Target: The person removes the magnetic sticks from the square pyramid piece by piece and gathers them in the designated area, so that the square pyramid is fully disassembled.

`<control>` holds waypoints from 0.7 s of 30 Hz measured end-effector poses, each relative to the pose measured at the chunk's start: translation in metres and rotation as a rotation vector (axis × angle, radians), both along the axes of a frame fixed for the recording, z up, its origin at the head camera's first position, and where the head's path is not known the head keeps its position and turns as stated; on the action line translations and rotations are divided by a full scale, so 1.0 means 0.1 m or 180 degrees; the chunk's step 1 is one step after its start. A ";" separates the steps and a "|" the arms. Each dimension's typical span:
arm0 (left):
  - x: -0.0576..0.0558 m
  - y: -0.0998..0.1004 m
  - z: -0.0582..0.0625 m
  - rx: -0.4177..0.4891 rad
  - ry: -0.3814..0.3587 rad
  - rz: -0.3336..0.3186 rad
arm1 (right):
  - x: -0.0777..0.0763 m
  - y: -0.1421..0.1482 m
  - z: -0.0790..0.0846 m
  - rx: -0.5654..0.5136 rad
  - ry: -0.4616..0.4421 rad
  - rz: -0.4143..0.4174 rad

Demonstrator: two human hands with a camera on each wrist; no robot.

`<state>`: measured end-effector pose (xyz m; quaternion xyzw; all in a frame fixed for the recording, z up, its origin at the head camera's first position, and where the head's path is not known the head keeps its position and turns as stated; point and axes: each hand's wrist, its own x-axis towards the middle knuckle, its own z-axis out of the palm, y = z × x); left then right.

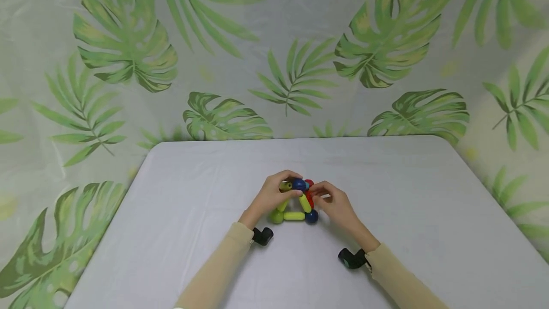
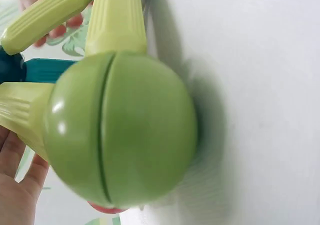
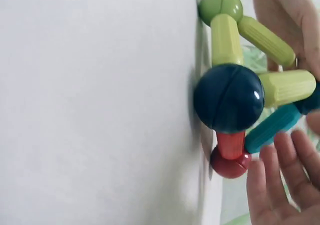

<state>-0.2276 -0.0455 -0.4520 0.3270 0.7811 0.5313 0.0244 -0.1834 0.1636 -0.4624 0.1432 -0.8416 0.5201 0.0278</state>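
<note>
Head view places the ball-and-rod frame (image 1: pixel 305 203) near the middle of the white desk (image 1: pixel 206 252), with both hands at it. The left hand (image 1: pixel 274 192) looks clamped on the upper blue ball (image 1: pixel 299 184), index finger above and thumb below. The right hand (image 1: pixel 335 204) has its fingers apart and loosely bent beside the red ball (image 3: pixel 231 164) and teal rod (image 3: pixel 274 127); whether its tips touch either, I cannot tell. Low down, the green ball (image 2: pixel 145 130), the lower blue ball (image 3: pixel 229 98) and the red ball make three corners.

The step in hand seems to be fitting or adjusting the top corner: a lime rod (image 3: pixel 266 41) rises from the green ball and ends just beside the upper blue ball. The next move probably calls for steadying that ball while the rod end is lined up. The left hand's own fingers hide much of this joint, and the two hands work close together. Around them are black wrist cameras (image 1: pixel 351 258), beige sleeves (image 1: pixel 220 266) and, beyond the desk, a leaf-print cloth (image 1: pixel 300 27).
</note>
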 end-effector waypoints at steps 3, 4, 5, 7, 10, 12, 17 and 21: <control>0.03 0.02 0.00 0.0014 -0.0009 0.0014 | -0.09 0.02 0.00 -0.0080 0.0060 -0.0015; 0.03 0.02 -0.01 0.0025 -0.0022 0.0011 | -0.12 0.02 0.00 -0.0068 0.0076 0.0019; 0.03 0.03 -0.01 0.0035 -0.0034 0.0002 | -0.14 0.03 -0.01 -0.0043 0.0081 0.0069; 0.04 0.03 -0.03 0.0043 -0.0037 -0.0026 | -0.18 0.03 -0.02 0.0016 0.0080 0.0158; 0.04 0.04 -0.05 0.0063 -0.0046 -0.0061 | -0.19 0.03 -0.03 0.0080 0.0092 0.0213; 0.04 0.05 -0.05 0.0100 -0.0051 -0.0071 | -0.20 0.04 -0.04 0.0063 0.0095 0.0209; 0.00 0.03 -0.03 0.0239 -0.0010 0.0175 | -0.23 0.04 -0.07 -0.0060 0.0053 0.0225; -0.04 -0.03 0.07 0.0478 -0.0039 0.0315 | -0.27 0.04 -0.07 -0.0120 -0.0151 0.0212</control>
